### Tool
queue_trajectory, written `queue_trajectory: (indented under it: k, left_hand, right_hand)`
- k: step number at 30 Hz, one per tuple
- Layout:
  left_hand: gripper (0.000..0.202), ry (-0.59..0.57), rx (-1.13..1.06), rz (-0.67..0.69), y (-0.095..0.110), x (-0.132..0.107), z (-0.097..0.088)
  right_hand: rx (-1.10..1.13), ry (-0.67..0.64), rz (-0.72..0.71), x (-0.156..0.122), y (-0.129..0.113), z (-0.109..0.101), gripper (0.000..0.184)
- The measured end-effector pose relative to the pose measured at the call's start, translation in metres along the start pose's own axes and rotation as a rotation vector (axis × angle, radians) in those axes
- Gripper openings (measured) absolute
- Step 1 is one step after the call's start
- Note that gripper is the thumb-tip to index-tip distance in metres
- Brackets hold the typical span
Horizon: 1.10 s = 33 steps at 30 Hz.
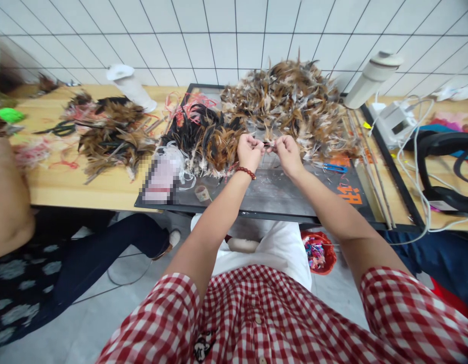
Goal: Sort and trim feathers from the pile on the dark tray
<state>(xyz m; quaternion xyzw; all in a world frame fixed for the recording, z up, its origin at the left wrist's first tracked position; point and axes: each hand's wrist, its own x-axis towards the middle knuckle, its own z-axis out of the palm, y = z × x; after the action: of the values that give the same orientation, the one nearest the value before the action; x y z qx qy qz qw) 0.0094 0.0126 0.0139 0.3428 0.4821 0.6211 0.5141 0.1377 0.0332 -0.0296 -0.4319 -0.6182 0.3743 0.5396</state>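
Note:
Over the dark board point(256, 194), my left hand point(251, 151), with a beaded bracelet at the wrist, and my right hand point(289, 154) meet fingertip to fingertip. Both are closed in a pinch on a small feather point(270, 145), dark with some pale fluff, mostly hidden by the fingers. Close behind them rises a large heap of brown feathers point(290, 96). Left of my left hand lies a pile of black and brown feathers point(207, 136). Blue-handled thread snips point(334, 167) rest on the board to the right of my right hand.
Left on the wooden table point(105, 197) are another feather pile point(112, 136), dark scissors point(57, 129) and a white cup point(131, 86). A pale bottle point(372, 78), thin sticks point(374, 172), cables and a black headset point(446, 167) stand right. A co-worker's arm point(8, 197) is at left.

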Motion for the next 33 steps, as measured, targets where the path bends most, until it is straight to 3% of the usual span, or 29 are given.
queue_trajectory:
  k: [4,8,10,14,19,22,27,33]
  left_hand:
    - [0.039,0.014,-0.015,-0.026,0.003,-0.001,-0.001]
    - [0.022,-0.076,-0.031,-0.188,0.007,-0.003,-0.004]
    - [0.027,-0.149,-0.037,-0.242,0.008,-0.004,-0.006]
    - [0.043,-0.199,-0.053,-0.237,0.009,-0.007,-0.007]
    - [0.031,-0.197,-0.123,-0.278,0.011,-0.009,-0.007]
    - [0.030,-0.191,-0.164,-0.281,0.011,-0.008,-0.009]
    - [0.037,-0.208,-0.123,-0.200,0.006,-0.004,-0.010]
    - [0.042,-0.169,0.091,0.055,-0.001,-0.001,-0.003]
  right_hand:
    - [-0.045,0.093,-0.041,-0.004,-0.010,-0.001,0.047]
    - [-0.227,0.037,-0.208,-0.009,-0.020,-0.010,0.041]
    - [-0.328,0.012,-0.283,-0.010,-0.021,-0.013,0.035]
    - [-0.413,-0.078,-0.384,-0.010,-0.016,-0.015,0.026]
    - [-0.445,-0.111,-0.466,-0.011,-0.017,-0.014,0.023]
    - [-0.388,-0.060,-0.393,-0.013,-0.024,-0.014,0.029]
    - [-0.157,0.115,-0.122,-0.009,-0.024,-0.015,0.050]
    - [0.174,0.044,0.065,0.002,-0.014,-0.015,0.053]
